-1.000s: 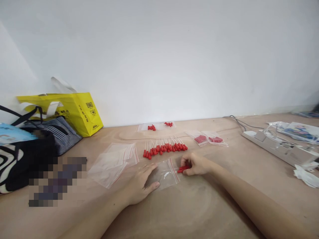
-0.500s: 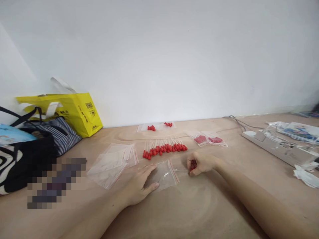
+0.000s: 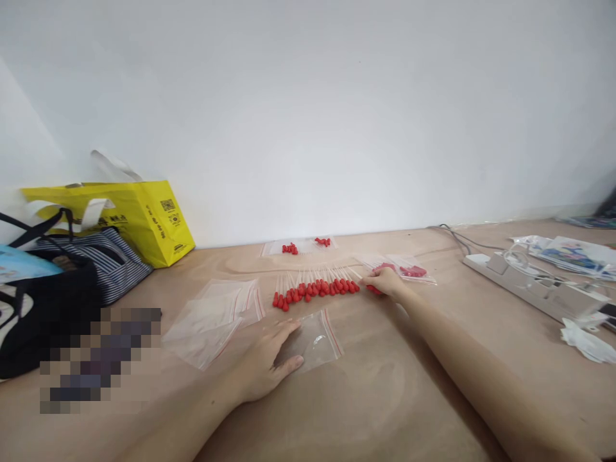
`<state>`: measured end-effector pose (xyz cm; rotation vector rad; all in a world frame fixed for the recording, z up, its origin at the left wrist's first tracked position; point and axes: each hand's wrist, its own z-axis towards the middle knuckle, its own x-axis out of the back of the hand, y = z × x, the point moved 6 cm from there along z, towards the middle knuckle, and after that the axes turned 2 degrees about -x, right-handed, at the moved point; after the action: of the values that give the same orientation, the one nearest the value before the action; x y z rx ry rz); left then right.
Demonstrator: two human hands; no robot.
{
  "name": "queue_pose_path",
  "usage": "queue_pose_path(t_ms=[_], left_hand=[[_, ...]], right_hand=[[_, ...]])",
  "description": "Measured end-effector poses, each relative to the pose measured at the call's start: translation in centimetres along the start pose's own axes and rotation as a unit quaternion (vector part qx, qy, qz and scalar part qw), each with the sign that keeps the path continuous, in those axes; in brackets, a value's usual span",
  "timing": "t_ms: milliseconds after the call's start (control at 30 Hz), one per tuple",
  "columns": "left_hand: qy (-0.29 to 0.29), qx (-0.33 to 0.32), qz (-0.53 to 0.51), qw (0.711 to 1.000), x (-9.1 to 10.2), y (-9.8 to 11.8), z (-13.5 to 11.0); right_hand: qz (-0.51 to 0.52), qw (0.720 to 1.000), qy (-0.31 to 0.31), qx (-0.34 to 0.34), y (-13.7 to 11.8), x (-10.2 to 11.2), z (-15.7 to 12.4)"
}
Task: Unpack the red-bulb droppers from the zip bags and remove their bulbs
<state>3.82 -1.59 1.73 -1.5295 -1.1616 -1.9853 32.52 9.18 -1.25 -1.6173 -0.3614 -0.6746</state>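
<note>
My left hand (image 3: pixel 267 362) lies flat and open on a small clear zip bag (image 3: pixel 315 339) with a red seal line, pressing its left side to the wooden table. My right hand (image 3: pixel 385 281) is stretched forward to the right end of a row of red-tipped thin sticks (image 3: pixel 315 287). Its fingers are curled round some red-tipped sticks, with red showing under the hand. Two filled bags with red pieces (image 3: pixel 409 268) lie just beyond that hand.
A stack of empty zip bags (image 3: pixel 212 314) lies left of my left hand. Two more filled bags (image 3: pixel 303 245) sit near the wall. A yellow bag (image 3: pixel 129 215), striped and black bags stand at the left. A power strip (image 3: pixel 534 289) and packets lie at the right.
My right hand has left the mouth of the clear bag and moved forward to the right end of the stick row. The left hand has stayed on the bag.
</note>
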Motion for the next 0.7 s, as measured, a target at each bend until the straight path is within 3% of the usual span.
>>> queue_pose_path(t_ms=[133,233,300,433,567,633,700], left_hand=[[0.05,0.012,0.013,0.999,0.0,-0.8,0.1],[0.119,0.062,0.003,0.991,0.7,-2.2,0.2],[0.135,0.098,-0.016,0.986,0.9,-3.3,0.1],[0.094,0.14,-0.073,0.983,0.6,-4.7,0.0],[0.061,0.141,-0.145,0.977,0.8,-4.6,0.2],[0.114,0.157,-0.189,0.963,2.2,-5.3,0.1],[0.221,0.204,-0.224,0.927,4.3,-7.2,-0.4]], right_hand=[[-0.059,0.997,0.051,-0.02,-0.9,-1.1,1.2],[-0.092,0.994,0.066,-0.001,-1.6,-1.4,1.2],[-0.111,0.991,0.079,0.015,-1.8,-1.1,0.9],[-0.154,0.979,0.126,0.031,-1.3,0.9,0.5],[-0.206,0.966,0.154,0.023,-0.1,3.1,0.4],[-0.233,0.96,0.153,0.019,0.5,3.8,0.3],[-0.254,0.956,0.145,0.02,0.9,3.9,0.2]])
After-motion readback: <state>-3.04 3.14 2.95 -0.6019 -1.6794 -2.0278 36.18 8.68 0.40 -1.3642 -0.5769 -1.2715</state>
